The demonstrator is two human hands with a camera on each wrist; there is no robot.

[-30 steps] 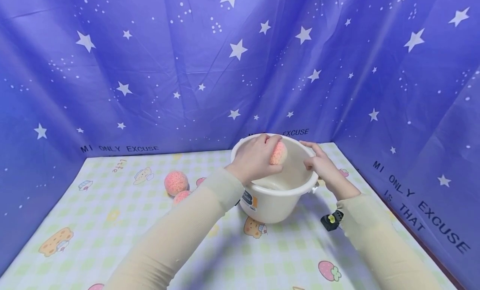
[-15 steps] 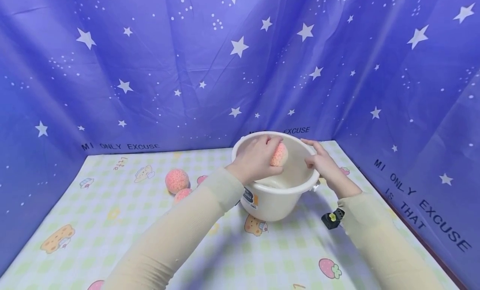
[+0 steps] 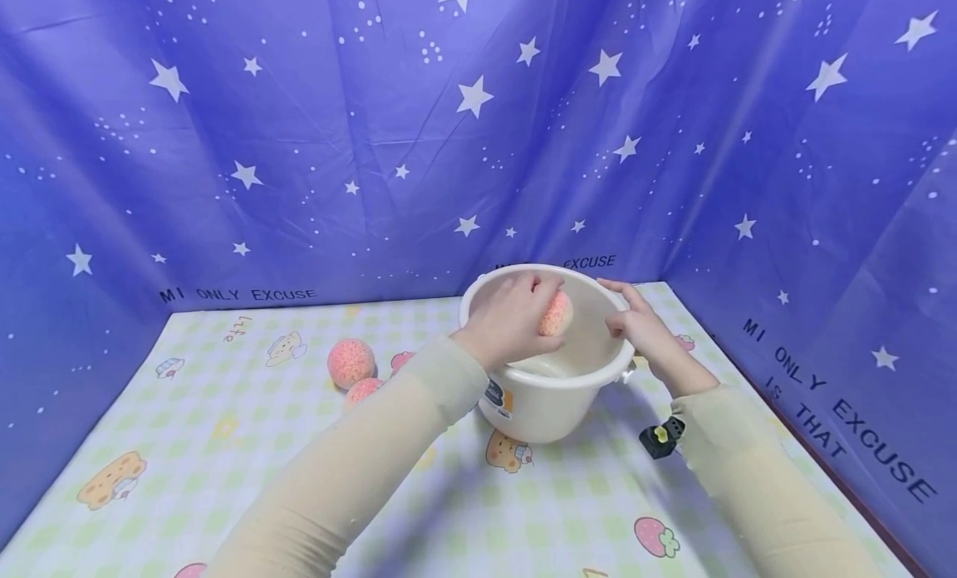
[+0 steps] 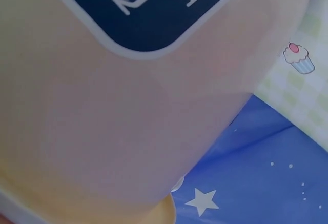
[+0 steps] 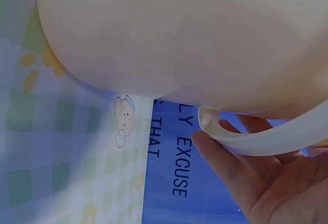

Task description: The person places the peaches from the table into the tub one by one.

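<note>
A white plastic bucket (image 3: 542, 412) with a dark label stands on the table, its mouth tilted towards me in the head view. My left hand (image 3: 512, 316) reaches over the near left rim and holds a speckled pink ball (image 3: 557, 314) inside the mouth. At the opposite side, my right hand (image 3: 646, 333) grips the rim, with the thumb inside. The right wrist view shows its fingers (image 5: 220, 157) outside the wall, by the white carrying handle (image 5: 256, 144). Bucket wall (image 4: 123, 131) fills most of the left wrist view, which does not show the ball.
Two more pink balls, one farther back (image 3: 351, 364) and one partly behind the left sleeve (image 3: 364, 390), lie on the checked tablecloth (image 3: 247, 420). Blue star-printed curtains (image 3: 336, 129) enclose the back and sides. A small black device (image 3: 660, 438) sits by the right wrist.
The ball in my left hand sits slightly lower inside the bucket. My right hand and the bucket stay nearly where they were.
</note>
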